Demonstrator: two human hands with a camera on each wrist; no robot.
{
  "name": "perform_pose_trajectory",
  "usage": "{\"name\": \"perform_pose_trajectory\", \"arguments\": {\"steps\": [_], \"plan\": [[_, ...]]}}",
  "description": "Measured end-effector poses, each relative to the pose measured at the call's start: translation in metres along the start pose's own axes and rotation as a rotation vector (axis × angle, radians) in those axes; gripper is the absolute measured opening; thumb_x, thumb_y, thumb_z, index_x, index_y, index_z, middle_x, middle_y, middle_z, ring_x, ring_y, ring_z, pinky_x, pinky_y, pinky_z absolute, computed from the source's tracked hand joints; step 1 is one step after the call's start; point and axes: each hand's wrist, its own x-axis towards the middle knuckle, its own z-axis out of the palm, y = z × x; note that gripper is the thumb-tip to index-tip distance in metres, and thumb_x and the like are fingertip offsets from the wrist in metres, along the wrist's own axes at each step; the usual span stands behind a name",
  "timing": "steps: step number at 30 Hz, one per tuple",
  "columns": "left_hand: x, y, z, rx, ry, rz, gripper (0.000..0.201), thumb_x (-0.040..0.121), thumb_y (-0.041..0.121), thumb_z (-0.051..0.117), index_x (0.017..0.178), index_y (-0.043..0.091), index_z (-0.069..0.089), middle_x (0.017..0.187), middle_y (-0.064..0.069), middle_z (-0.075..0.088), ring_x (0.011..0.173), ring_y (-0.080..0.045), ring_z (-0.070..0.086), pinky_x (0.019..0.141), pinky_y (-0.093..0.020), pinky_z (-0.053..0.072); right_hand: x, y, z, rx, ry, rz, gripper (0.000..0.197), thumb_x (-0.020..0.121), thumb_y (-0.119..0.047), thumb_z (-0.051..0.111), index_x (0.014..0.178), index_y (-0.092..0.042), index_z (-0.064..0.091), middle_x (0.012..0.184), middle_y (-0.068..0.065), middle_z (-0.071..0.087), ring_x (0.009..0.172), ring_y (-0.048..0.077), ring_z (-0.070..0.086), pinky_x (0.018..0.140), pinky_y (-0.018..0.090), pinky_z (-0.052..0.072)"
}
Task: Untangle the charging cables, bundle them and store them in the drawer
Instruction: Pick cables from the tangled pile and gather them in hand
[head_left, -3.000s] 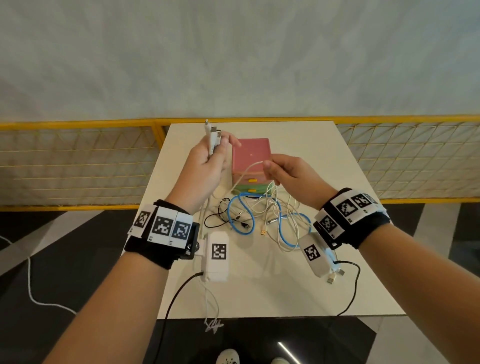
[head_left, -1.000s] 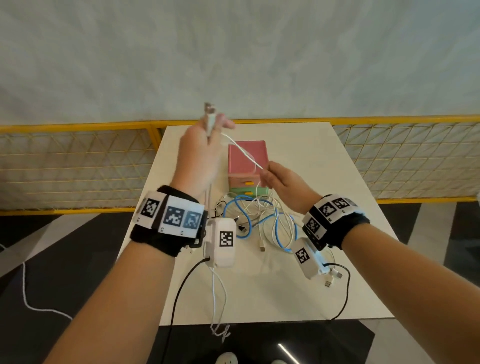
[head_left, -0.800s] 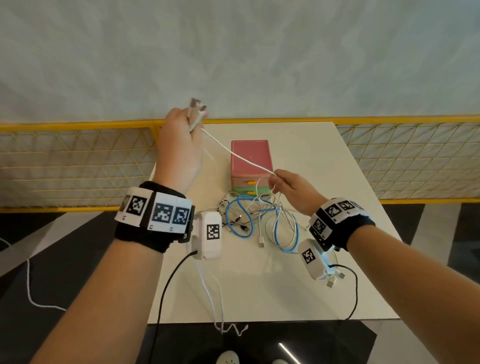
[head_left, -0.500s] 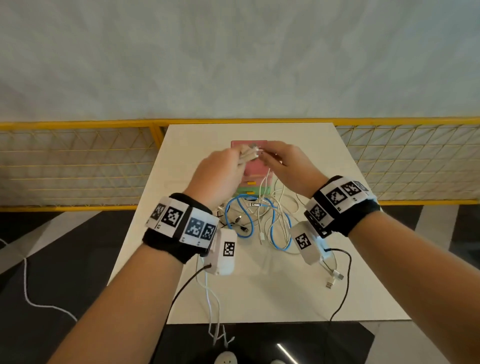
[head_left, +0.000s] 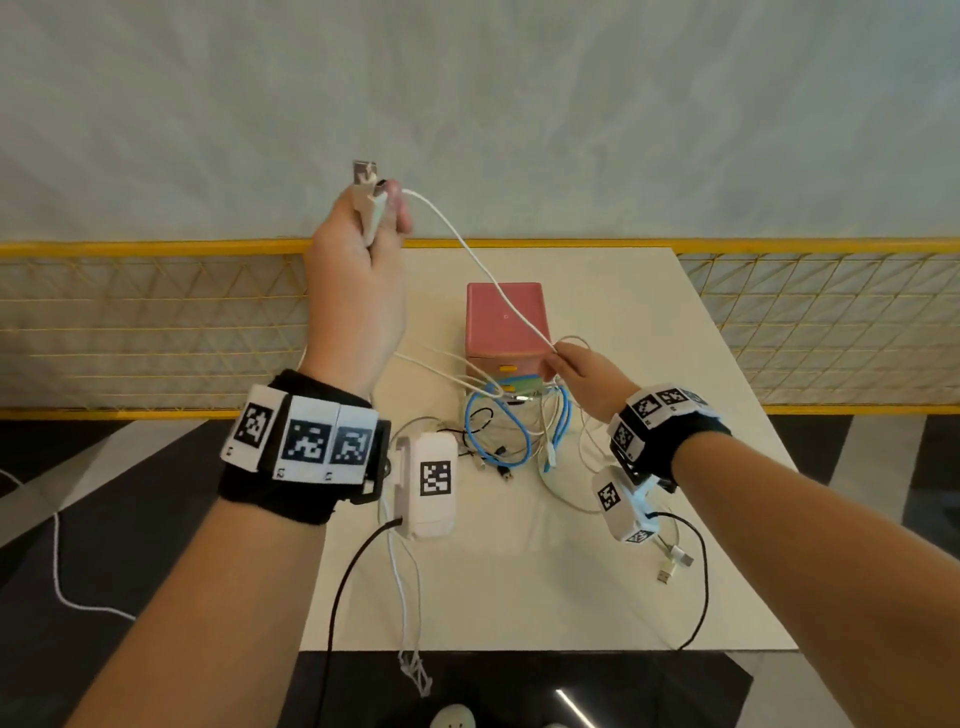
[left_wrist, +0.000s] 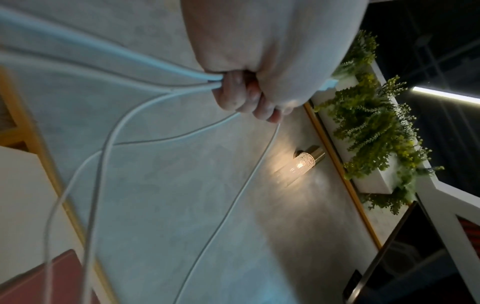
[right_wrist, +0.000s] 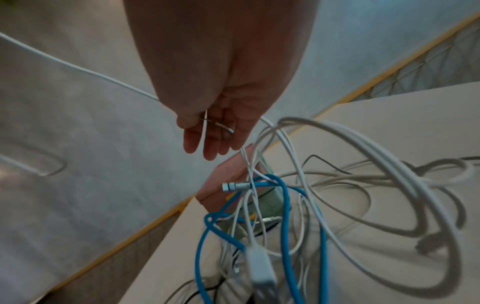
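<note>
White cable (head_left: 470, 249), two hands, one blue cable (head_left: 498, 447)

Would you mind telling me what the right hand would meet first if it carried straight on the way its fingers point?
Probably the pink drawer box: the right hand, holding the white cable, points at its near right corner, though depth is unclear.

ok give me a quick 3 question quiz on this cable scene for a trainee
1. True or false: the left hand is raised and grips white connector ends.
2. Which cable does the right hand pinch? A) blue cable B) white cable C) black cable
3. Fill in: the tangle lies on the table just in front of the ____ drawer box.

Key:
1. True.
2. B, the white cable that runs up to the left hand.
3. Pink; the drawer box has a pink top.
</note>
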Motion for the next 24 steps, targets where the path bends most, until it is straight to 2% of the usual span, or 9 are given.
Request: {"name": "perform_pose_trajectory", "arguments": {"steps": [5,9,11,13,14,17,19,22,24], "plan": [[-0.004,-0.028,0.001,0.159,-0.16,-0.109,0.026,0.101,0.016,0.042,0.083,0.017,0.061,0.056,0.006,0.041,0.04,-0.004,0.036,0.043,-0.02,0.025,0.006,-0.005,-0.009,0.027,0.018,-0.031,0.026,0.102,-0.018,0.035,0.098,-0.014,0.061,0.081,0.003,0.06,0.077,0.017,0.055,0.072,0.024,0.041],[-0.011,-0.048,0.003,0.211,-0.173,-0.193,0.033,0.103,0.025,0.039,0.093,0.012,0.068,0.058,0.006,0.044,0.049,-0.009,0.041,0.053,-0.028,0.032,0.007,-0.025,-0.025,0.059,0.117,-0.118,0.025,0.101,-0.022,0.035,0.107,-0.02,0.06,0.074,-0.004,0.055,0.071,0.016,0.056,0.069,0.027,0.045],[-0.012,-0.053,0.003,0.213,-0.188,-0.225,0.032,0.103,0.024,0.038,0.096,0.015,0.068,0.061,0.007,0.049,0.057,-0.015,0.048,0.06,-0.03,0.037,0.006,-0.034,-0.035,0.093,0.217,-0.134,0.021,0.101,-0.021,0.037,0.107,-0.018,0.057,0.079,0.001,0.058,0.078,0.023,0.06,0.072,0.032,0.048],[-0.012,-0.051,0.005,0.197,-0.221,-0.249,0.03,0.103,0.021,0.038,0.104,0.018,0.067,0.066,0.008,0.056,0.061,-0.009,0.051,0.064,-0.028,0.039,0.003,-0.045,-0.048,0.123,0.312,-0.163,0.017,0.1,-0.019,0.039,0.104,-0.015,0.056,0.085,0.006,0.062,0.081,0.023,0.06,0.076,0.034,0.048],[-0.013,-0.048,0.008,0.166,-0.245,-0.246,0.029,0.104,0.022,0.038,0.11,0.019,0.067,0.068,0.009,0.059,0.056,-0.001,0.049,0.062,-0.026,0.039,0.002,-0.051,-0.054,0.137,0.339,-0.192,0.016,0.1,-0.017,0.04,0.101,-0.014,0.056,0.087,0.003,0.063,0.081,0.018,0.06,0.077,0.031,0.048],[-0.019,-0.03,0.026,0.036,-0.372,-0.186,0.03,0.104,0.029,0.041,0.127,0.024,0.059,0.07,0.007,0.06,0.044,0.006,0.044,0.052,-0.014,0.034,0.0,-0.074,-0.068,0.14,0.322,-0.3,0.015,0.098,-0.015,0.044,0.097,-0.015,0.059,0.088,-0.016,0.06,0.079,-0.005,0.055,0.075,0.011,0.043],[-0.022,-0.021,0.042,0.003,-0.476,-0.154,0.031,0.102,0.028,0.046,0.132,0.025,0.055,0.068,0.011,0.056,0.048,0.009,0.047,0.054,-0.009,0.035,-0.001,-0.089,-0.071,0.132,0.284,-0.373,0.014,0.097,-0.013,0.047,0.098,-0.011,0.061,0.088,-0.013,0.061,0.081,-0.004,0.056,0.078,0.008,0.042],[-0.023,-0.016,0.059,0.05,-0.551,-0.158,0.017,0.099,0.025,0.052,0.104,0.019,0.067,0.078,0.009,0.063,0.066,0.007,0.055,0.063,-0.015,0.039,-0.006,-0.102,-0.073,0.151,0.278,-0.425,0.012,0.096,-0.014,0.051,0.099,-0.007,0.059,0.085,0.008,0.063,0.08,0.011,0.058,0.079,0.018,0.046],[-0.021,-0.015,0.059,0.062,-0.505,-0.145,0.021,0.099,0.022,0.051,0.084,0.02,0.064,0.073,0.008,0.059,0.06,0.006,0.051,0.057,-0.015,0.036,-0.011,-0.102,-0.075,0.154,0.285,-0.404,0.011,0.095,-0.018,0.053,0.102,-0.01,0.057,0.089,0.015,0.062,0.082,0.019,0.058,0.081,0.024,0.047]]}}
